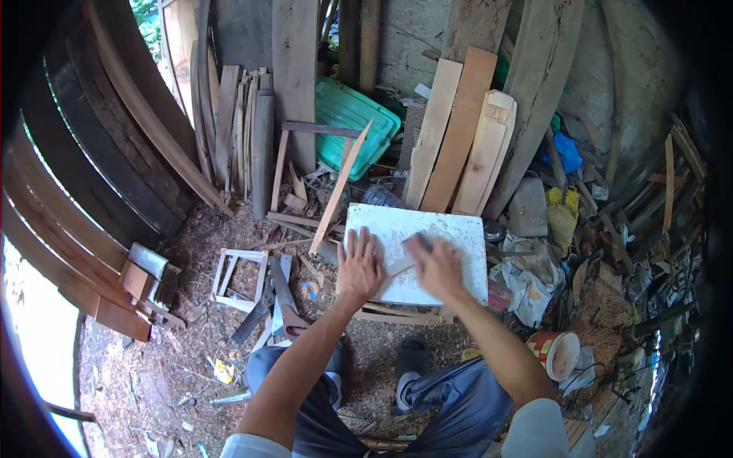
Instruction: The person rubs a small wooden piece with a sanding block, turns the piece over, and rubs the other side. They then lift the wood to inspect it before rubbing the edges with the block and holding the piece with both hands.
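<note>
A white board (466,259) with worn, chipped paint lies flat in front of me. On its left part my left hand (362,269) rests palm down, fingers stretched out, its thumb side against the end of a thin grey-brown strip (400,266). My right hand (439,269), smeared by motion, is closed over the middle of the board at the strip's other end. A small dark thing (418,244) shows at its fingers; I cannot tell what it is.
A handsaw (284,298) and a small pale wooden frame (240,278) lie on the chip-covered ground at left. Planks (458,137) lean at the back beside a green plastic lid (355,126). A bucket (563,356) stands at right near scraps and bags.
</note>
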Demonstrator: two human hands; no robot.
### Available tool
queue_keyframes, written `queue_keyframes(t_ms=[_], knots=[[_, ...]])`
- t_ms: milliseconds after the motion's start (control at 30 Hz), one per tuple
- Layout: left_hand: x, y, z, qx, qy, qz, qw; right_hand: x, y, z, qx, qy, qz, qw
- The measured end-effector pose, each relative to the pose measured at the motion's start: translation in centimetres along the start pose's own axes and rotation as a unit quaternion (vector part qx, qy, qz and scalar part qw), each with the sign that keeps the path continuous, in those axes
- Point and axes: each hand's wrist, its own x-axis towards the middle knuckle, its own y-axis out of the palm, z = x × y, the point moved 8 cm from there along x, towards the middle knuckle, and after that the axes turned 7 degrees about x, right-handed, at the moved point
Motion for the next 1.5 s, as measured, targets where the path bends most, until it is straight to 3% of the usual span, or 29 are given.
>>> queue_keyframes(t_ms=[67, 133, 200, 233, 267, 333, 400, 467, 567, 667, 700, 733, 800, 867, 933, 1000, 1033, 1133, 1200, 1267, 1333, 1367, 1467, 1500], knots=[[-0.1, -0.2, -0.1, -0.006, -0.003, 0.009, 1.0, 0.5, -0.8, -4.0, -0.049, 0.126, -0.101, 0.986], [-0.1, -0.4, -0.3, -0.008, -0.002, 0.007, 1.0, 0.1, -0.2, -3.1, -0.023, 0.139, -0.088, 0.986], [-0.2, -0.6, -0.3, -0.016, -0.001, -0.007, 1.0, -0.8, 1.3, 0.6, 0.095, 0.028, 0.005, 0.995], [-0.2, -0.5, -0.3, -0.033, -0.003, -0.006, 0.999, -1.9, 0.9, 3.2, 0.113, -0.06, -0.014, 0.992], [0.1, -0.5, -0.3, -0.032, -0.002, -0.007, 0.999, -2.1, 1.0, 3.6, 0.1, -0.081, 0.0, 0.992], [-0.1, -0.4, -0.2, -0.009, 0.014, -0.018, 1.0, -0.8, 0.1, 1.3, 0.031, -0.049, -0.003, 0.998], [-0.2, -0.3, -0.1, 0.002, 0.011, -0.012, 1.0, 0.4, -1.2, -2.9, -0.034, 0.101, -0.086, 0.991], [-0.1, -0.3, -0.3, -0.024, 0.017, -0.013, 0.999, 0.2, -0.4, -3.5, 0.002, 0.146, -0.083, 0.986], [0.0, -0.6, -0.5, -0.046, 0.01, -0.014, 0.999, -1.7, 0.8, 2.0, 0.118, -0.007, 0.002, 0.993], [0.0, -0.5, -0.4, -0.025, 0.015, 0.008, 1.0, -1.4, 0.7, 1.2, 0.055, -0.08, -0.026, 0.995], [0.1, -0.3, -0.4, -0.013, 0.018, 0.002, 1.0, -0.3, -0.1, -0.5, 0.031, 0.041, 0.013, 0.999], [0.1, -0.3, -0.2, -0.012, 0.016, 0.003, 1.0, 0.1, -0.8, -2.3, 0.004, 0.103, -0.02, 0.994], [0.0, -0.4, -0.5, -0.013, 0.02, -0.008, 1.0, 0.2, -1.0, -3.2, -0.017, 0.138, -0.048, 0.989], [0.1, -0.3, -0.5, -0.019, 0.019, -0.011, 1.0, -0.5, 0.3, -0.8, 0.003, 0.073, -0.041, 0.996], [0.2, -0.3, -0.4, -0.03, 0.017, -0.008, 0.999, -1.7, 0.9, 2.5, 0.105, -0.018, 0.014, 0.994], [0.0, -0.3, -0.3, -0.032, 0.016, 0.002, 0.999, -1.8, 0.2, 2.3, 0.066, -0.06, -0.018, 0.996], [-0.1, -0.3, -0.3, -0.026, 0.019, 0.004, 0.999, -1.0, 0.2, 0.8, 0.044, -0.023, 0.006, 0.999], [0.0, -0.3, -0.5, -0.024, 0.021, 0.011, 0.999, 0.3, -0.9, -5.2, -0.033, 0.169, -0.038, 0.984], [0.0, -0.2, -0.5, -0.01, 0.023, 0.005, 1.0, -0.4, -0.4, -4.3, -0.035, 0.169, -0.078, 0.982], [0.1, -0.1, -0.7, -0.013, 0.024, 0.005, 1.0, -1.2, 0.9, -0.4, 0.111, 0.067, -0.013, 0.991], [0.2, -0.1, -0.4, -0.032, 0.014, 0.014, 0.999, -2.0, 0.1, 3.1, 0.128, -0.019, 0.039, 0.991], [0.2, -0.1, -0.5, -0.021, 0.019, 0.013, 1.0, -1.6, -0.1, 2.3, 0.095, -0.025, 0.018, 0.995], [0.1, 0.1, -0.4, -0.008, 0.022, 0.009, 1.0, 0.4, -1.3, -3.8, 0.025, 0.151, 0.0, 0.988], [0.1, -0.3, -0.5, -0.014, 0.013, 0.017, 1.0, 0.4, -0.8, -4.0, 0.021, 0.148, 0.002, 0.989]])
